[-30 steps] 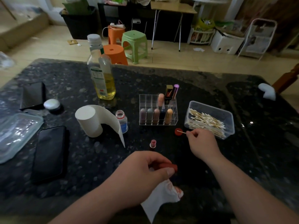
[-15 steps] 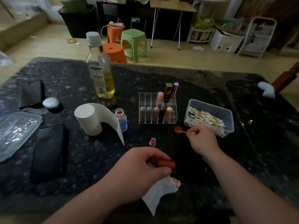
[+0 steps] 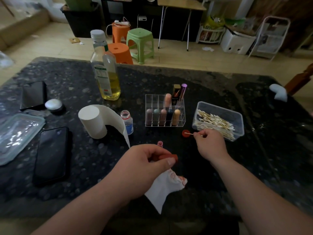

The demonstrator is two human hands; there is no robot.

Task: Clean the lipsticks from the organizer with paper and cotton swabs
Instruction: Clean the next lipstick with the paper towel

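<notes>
My left hand (image 3: pixel 145 165) grips a red lipstick tube (image 3: pixel 168 157) together with a stained piece of white paper (image 3: pixel 165 187) that hangs below it. My right hand (image 3: pixel 210 145) pinches a cotton swab (image 3: pixel 190 133); the swab's tip rests in a small red cap (image 3: pixel 186 133) on the table. The clear organizer (image 3: pixel 165 112) stands behind, holding several lipsticks. A clear tub of cotton swabs (image 3: pixel 218 121) sits just right of my right hand. A small pink cap (image 3: pixel 160 143) lies near my left hand.
On the dark stone table (image 3: pixel 76 167) stand a paper roll (image 3: pixel 94 121), a small open bottle (image 3: pixel 127 122), an oil bottle (image 3: pixel 105 68), two phones (image 3: pixel 50 155) (image 3: pixel 33 94), a silver lid (image 3: pixel 53 104) and a plastic lid (image 3: pixel 17 133). Stools stand beyond the far edge.
Both hands stay almost in place. My right hand has shifted slightly, keeping the swab's tip at the red cap. The view has dipped a little.
</notes>
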